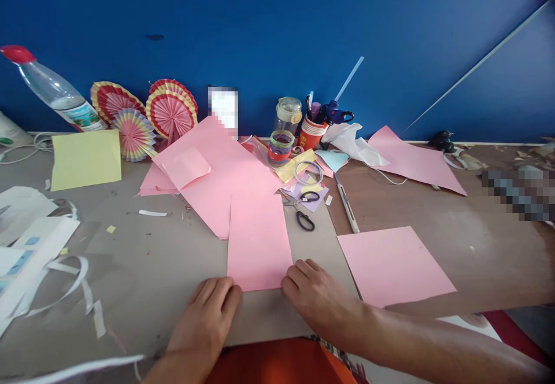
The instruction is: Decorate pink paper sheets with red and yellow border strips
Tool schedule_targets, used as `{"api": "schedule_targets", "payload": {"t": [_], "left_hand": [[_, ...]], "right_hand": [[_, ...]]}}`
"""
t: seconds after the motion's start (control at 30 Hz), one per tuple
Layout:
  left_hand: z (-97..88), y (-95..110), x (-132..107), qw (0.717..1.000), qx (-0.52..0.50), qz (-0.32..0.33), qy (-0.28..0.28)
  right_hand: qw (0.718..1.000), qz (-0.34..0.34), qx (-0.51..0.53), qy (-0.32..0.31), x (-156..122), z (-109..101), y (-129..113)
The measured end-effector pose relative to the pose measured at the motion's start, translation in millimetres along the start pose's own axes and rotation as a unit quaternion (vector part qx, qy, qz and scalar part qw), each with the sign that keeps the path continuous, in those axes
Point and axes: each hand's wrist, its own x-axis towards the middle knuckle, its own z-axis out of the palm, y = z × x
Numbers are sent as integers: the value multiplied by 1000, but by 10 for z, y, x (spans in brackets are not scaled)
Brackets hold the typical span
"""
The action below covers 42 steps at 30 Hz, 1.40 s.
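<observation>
A sheet of pink paper (260, 242) lies flat on the table in front of me, its near edge between my two hands. My left hand (210, 309) has its curled fingers closed at the near left corner. At the near right corner my right hand (312, 291) grips the sheet the same way; both thumbs are mostly hidden. Behind it, larger pink sheets (221, 167) overlap in a pile. Another pink sheet (394, 265) lies apart to the right. Scissors with black handles (306, 220) rest just past the sheet's far right corner, and a utility knife (347, 205) lies further right.
Folded paper fans (172, 112) lean on the blue wall beside a tilted bottle (65, 98). Rolls of tape (280, 148) and a red paper cup (311, 133) of tools stand at the back. Yellow paper (87, 158) and white scraps (39, 251) lie left.
</observation>
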Motion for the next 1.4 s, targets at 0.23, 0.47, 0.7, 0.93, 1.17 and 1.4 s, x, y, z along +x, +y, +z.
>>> {"api": "schedule_targets", "payload": {"t": [0.23, 0.47, 0.7, 0.93, 1.17, 1.4], "left_hand": [[-124, -73, 116, 990, -74, -49, -107], [-269, -84, 222, 961, -150, -105, -208], [-415, -54, 358, 950, -79, -131, -274], [-387, -39, 387, 946, -20, -119, -302], [-354, -73, 403, 937, -11, -121, -329], [-177, -110, 202, 987, -23, -31, -156]], "right_hand": [[997, 21, 49, -51, 8, -20, 101], [986, 26, 83, -142, 211, -229, 202], [965, 78, 98, -232, 366, -405, 203], [952, 87, 85, -280, 442, -481, 202], [948, 91, 67, -296, 458, -434, 220], [998, -15, -32, -47, 157, -48, 97]]}}
